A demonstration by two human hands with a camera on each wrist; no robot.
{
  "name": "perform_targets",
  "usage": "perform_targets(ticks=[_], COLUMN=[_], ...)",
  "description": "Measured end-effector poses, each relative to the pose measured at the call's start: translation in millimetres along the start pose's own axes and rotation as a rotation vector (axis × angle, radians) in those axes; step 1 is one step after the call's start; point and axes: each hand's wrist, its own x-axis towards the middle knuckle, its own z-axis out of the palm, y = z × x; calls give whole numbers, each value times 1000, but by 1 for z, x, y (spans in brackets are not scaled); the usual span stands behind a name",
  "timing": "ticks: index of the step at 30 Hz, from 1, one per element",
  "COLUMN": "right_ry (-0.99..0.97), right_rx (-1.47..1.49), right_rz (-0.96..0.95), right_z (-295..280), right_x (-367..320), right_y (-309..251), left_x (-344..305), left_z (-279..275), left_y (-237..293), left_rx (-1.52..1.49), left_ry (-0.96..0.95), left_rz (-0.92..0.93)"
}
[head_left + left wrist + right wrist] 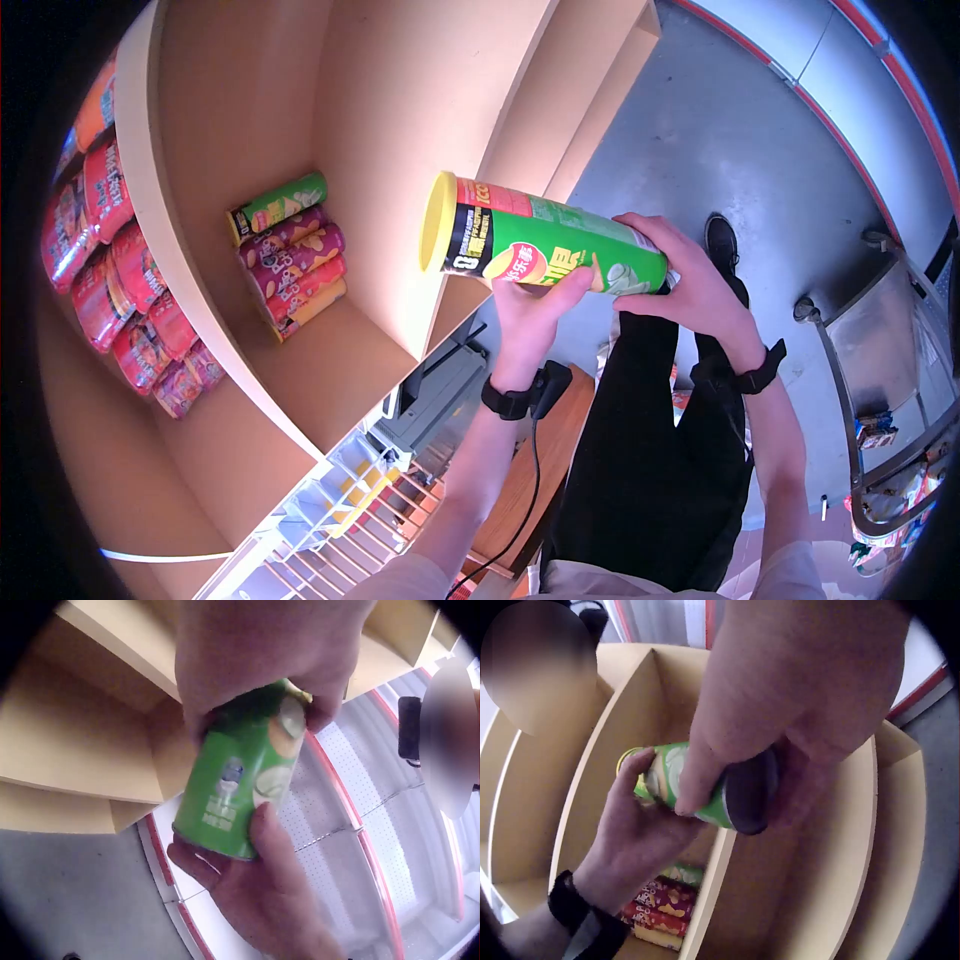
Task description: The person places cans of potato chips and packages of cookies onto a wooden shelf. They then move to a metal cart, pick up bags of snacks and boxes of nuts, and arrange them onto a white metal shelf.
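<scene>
A green chip canister (560, 235) with a yellow lid (437, 222) lies nearly level between both hands, in front of the shelf. My left hand (528, 318) grips it from below near the lid end, thumb along its side. Around the base end curl the fingers of my right hand (705, 290). In the left wrist view the canister (225, 791) shows its printed green side, with the right hand (266, 900) at its bottom. The right wrist view shows the dark base (750, 795), partly covered by the right hand.
Several chip canisters (295, 255) lie stacked in one shelf compartment. Red snack packs (130, 270) fill the compartment at left. A wooden divider (470, 200) stands behind the held canister. Below are a wire rack (350, 545) and a wooden stool (545, 470); a metal cart (880, 380) stands at right.
</scene>
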Motion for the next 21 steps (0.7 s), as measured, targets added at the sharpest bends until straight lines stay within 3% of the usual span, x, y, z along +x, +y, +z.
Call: perform_targets(ticks=[3,7,12,13,17,21], right_ry=[99,129,142,140,146,208], right_rx=[-33,-181,-237,-234,-230,-215], right_rz=[-134,-198,-303,-307,-224,-125], right_z=[14,21,49,49,39,25], right_x=[6,24,46,45,33,12], right_y=[3,-17,-33,-33,-16,11], left_x=[-3,-16,-16,-13,9,41], left_z=[8,-6,-51,-63,-110,-172], left_y=[8,19,45,52,81,90], left_rx=[-90,126,350,435,367,279], left_ry=[88,139,392,498,615,707], left_rz=[49,46,226,277,303,225])
